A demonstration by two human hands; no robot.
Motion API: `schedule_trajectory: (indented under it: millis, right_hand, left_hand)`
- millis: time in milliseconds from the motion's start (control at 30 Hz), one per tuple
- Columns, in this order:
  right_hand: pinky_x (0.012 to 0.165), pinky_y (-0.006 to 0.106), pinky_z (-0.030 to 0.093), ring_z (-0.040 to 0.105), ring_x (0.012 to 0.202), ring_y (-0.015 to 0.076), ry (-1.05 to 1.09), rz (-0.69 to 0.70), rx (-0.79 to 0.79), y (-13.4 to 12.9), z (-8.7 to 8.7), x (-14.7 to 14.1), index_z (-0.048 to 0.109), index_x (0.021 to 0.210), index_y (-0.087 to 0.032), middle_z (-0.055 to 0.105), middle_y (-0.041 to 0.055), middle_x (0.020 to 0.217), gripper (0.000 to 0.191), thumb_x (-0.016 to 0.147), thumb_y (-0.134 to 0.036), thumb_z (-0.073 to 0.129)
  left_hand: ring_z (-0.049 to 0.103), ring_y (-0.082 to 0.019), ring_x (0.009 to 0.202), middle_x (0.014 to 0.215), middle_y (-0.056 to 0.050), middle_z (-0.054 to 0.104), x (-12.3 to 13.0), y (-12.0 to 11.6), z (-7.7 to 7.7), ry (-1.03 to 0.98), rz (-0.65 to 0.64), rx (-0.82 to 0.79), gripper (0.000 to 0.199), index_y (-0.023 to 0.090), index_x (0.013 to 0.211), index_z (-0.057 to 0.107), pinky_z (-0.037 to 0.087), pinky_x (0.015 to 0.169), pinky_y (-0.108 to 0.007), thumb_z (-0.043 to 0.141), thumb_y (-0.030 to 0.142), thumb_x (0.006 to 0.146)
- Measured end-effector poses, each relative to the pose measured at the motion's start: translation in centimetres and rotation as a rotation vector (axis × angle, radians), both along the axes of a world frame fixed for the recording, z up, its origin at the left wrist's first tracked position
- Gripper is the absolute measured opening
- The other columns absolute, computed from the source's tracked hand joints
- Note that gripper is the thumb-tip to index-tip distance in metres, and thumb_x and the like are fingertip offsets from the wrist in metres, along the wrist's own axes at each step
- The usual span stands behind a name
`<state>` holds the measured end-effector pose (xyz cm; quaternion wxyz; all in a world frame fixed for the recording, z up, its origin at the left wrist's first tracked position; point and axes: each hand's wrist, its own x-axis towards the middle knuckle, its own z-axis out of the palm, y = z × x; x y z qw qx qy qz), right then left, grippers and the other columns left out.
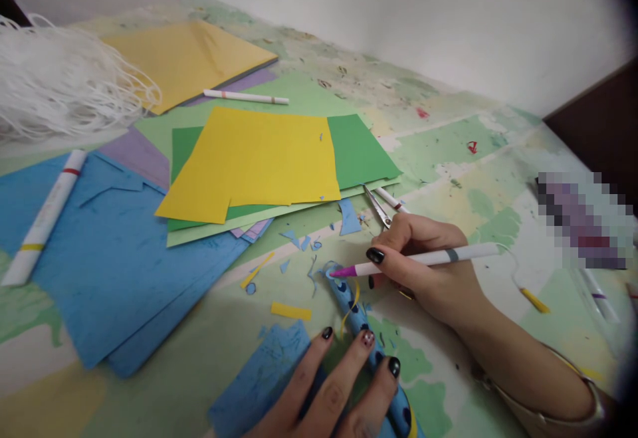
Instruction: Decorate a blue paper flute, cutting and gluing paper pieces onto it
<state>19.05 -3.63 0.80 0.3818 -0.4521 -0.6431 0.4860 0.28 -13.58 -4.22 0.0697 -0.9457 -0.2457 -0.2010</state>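
Observation:
My right hand [423, 272] is closed around a slim white marker [438, 256] with a magenta tip. That tip rests at the top end of a long blue paper piece [353, 312], rolled or folded narrow and marked with dark spots. My left hand [329, 391] lies low in view, fingers spread, pressing on the spotted blue piece and next to a blue paper scrap [264, 365]. A thin yellow strip [355, 302] curls beside the spotted piece. Just beyond my right hand, scissors [379, 209] lie partly hidden.
Yellow paper [259, 162] lies over green sheets [359, 145]. Blue sheets [134, 292] carry a thick white marker [47, 215]. White cord [64, 86] is heaped at the back left. Small paper scraps [294, 238] litter the patterned tablecloth [428, 192]. A pixelated item [583, 222] is at right.

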Motion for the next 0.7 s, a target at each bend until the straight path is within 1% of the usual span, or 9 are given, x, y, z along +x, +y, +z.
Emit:
schedule_trajectory:
  millis: [133,200,500,600,700]
  right_hand:
    - [0.041,0.021,0.03,0.042,0.045,0.0073,0.018,-0.001,0.003,0.06,-0.15,0.05,0.052,0.059,-0.018,0.058,-0.0023,0.051,0.024,0.08,-0.02,0.063]
    - [0.041,0.02,0.03,0.041,0.045,0.0066,0.022,-0.005,0.002,0.08,-0.18,0.03,0.052,0.059,-0.018,0.059,-0.0026,0.052,0.024,0.08,-0.02,0.063]
    - [0.042,0.02,0.03,0.042,0.046,0.0066,0.006,-0.006,0.0,0.01,-0.22,0.09,0.051,0.059,-0.018,0.057,-0.003,0.051,0.025,0.081,-0.02,0.063]
    - [0.041,0.02,0.031,0.043,0.046,0.0068,-0.001,-0.002,0.017,0.04,-0.2,0.03,0.053,0.06,-0.018,0.059,-0.0026,0.053,0.023,0.08,-0.021,0.064]
    - [0.041,0.019,0.031,0.043,0.046,0.0065,0.009,-0.002,0.027,0.06,-0.18,-0.05,0.053,0.06,-0.018,0.059,-0.0029,0.053,0.023,0.08,-0.019,0.063]
  left_hand:
    - [0.038,-0.025,0.128,0.137,-0.001,0.046,0.06,0.03,-0.49,0.002,-0.02,0.058,0.03,0.02,0.111,0.061,0.021,0.112,-0.044,0.049,0.034,0.087]
    - [0.038,-0.025,0.128,0.138,-0.001,0.045,0.11,-0.01,-0.61,0.0,-0.017,0.058,0.03,0.02,0.111,0.06,0.02,0.112,-0.046,0.049,0.034,0.087]
    - [0.04,-0.025,0.127,0.135,0.0,0.048,0.24,0.02,-0.55,-0.005,-0.017,0.063,0.029,0.021,0.109,0.061,0.02,0.112,-0.046,0.05,0.034,0.086]
    - [0.041,-0.024,0.125,0.135,0.0,0.049,0.16,0.11,-0.4,0.001,-0.015,0.061,0.028,0.021,0.108,0.062,0.025,0.11,-0.044,0.05,0.034,0.086]
    - [0.043,-0.023,0.124,0.135,0.0,0.048,0.09,0.17,-0.32,0.011,-0.023,0.062,0.028,0.022,0.108,0.062,0.03,0.107,-0.042,0.05,0.035,0.086]
